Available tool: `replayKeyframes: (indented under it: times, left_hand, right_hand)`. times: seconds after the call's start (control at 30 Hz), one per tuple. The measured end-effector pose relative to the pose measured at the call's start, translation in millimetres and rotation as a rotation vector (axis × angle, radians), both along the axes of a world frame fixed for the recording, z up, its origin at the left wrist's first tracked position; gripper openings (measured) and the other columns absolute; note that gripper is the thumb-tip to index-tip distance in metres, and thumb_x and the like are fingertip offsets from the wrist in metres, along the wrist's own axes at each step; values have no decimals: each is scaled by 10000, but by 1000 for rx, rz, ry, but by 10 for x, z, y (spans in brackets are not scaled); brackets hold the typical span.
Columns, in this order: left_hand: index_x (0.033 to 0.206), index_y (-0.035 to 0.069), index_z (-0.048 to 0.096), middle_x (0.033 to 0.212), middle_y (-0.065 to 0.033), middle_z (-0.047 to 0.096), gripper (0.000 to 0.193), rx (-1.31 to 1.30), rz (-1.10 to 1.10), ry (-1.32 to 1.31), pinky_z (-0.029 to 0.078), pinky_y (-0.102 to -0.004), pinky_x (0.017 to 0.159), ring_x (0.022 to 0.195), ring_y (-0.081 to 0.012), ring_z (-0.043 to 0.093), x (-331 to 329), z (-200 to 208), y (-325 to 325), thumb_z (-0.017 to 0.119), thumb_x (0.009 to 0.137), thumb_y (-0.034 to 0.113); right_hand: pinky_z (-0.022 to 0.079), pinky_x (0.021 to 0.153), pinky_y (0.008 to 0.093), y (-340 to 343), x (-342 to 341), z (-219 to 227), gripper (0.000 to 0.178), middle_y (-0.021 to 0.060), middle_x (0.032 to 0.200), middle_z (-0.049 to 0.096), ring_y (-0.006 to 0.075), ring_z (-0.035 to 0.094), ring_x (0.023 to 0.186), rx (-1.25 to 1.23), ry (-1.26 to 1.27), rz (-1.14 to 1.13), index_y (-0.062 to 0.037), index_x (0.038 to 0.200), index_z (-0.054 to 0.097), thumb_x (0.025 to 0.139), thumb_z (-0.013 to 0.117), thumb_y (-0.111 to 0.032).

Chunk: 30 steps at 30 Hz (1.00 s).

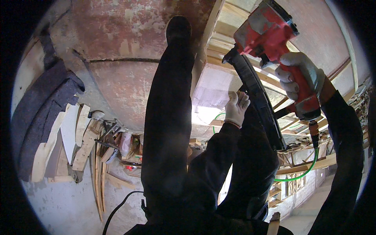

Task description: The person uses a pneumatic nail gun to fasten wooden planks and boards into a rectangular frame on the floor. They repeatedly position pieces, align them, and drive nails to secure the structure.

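My right hand, in a pale work glove, is wrapped round the handle of a red nail gun. The tool is raised at the upper right, and its long black magazine slants down toward my knee. A green air hose is joined to the base of the handle. My left hand, gloved in white, is beside the magazine with its fingers curled. Whether it touches the magazine or pinches something small cannot be made out.
My dark-trousered leg stretches over a worn reddish panel. Wooden slats form a frame at the right. Dark felt-like cloth and wood offcuts lie at the left. A black cable curves near the lower edge.
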<state>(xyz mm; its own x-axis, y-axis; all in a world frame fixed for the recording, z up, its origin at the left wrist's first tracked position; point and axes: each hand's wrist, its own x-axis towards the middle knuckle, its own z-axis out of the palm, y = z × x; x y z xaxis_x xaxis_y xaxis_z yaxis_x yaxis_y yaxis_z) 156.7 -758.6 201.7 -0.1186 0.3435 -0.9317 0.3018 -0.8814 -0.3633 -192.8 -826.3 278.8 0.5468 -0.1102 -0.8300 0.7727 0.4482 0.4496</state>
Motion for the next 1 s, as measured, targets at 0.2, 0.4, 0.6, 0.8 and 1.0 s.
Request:
replayKeyframes:
  times: [0.2,0.4,0.6,0.8,1.0]
  left_hand:
    - [1298,68,563,1177,-37,651,420,1,-15,-8,479,-399,992,1092,-219,609,4,-29,41,534,1049,405]
    - [1244,79,568,1070,-36,660,378,-5,-30,-26,526,-375,881,967,-198,646,-66,-47,2,573,1036,394]
    - [1046,71,591,832,-62,660,245,-86,-338,11,547,-302,681,728,-179,656,-107,208,-208,512,1052,303]
    - [1081,60,623,843,-59,679,266,-203,-658,268,526,-269,595,680,-160,667,-531,739,-970,550,1042,313]
    - [1072,22,650,882,-106,709,274,-393,-877,414,544,-305,616,675,-183,681,-784,695,-2150,577,1032,284]
  right_hand:
    - [395,456,303,-162,46,-17,294,-41,654,516,117,477,491,-8,8,62,-143,963,561,902,682,-403]
    - [420,461,295,-285,14,-12,299,-49,658,529,110,502,503,23,-30,111,-138,938,575,895,688,-412]
    - [480,480,328,-272,62,146,268,2,633,537,151,525,481,183,183,97,-108,873,578,920,671,-355]
    - [468,484,292,130,20,1124,160,-3,646,555,125,550,504,36,977,461,-106,871,573,920,675,-220]
    - [418,633,284,991,953,2970,201,-9,748,529,124,495,665,407,1086,245,-99,822,539,930,657,-220]
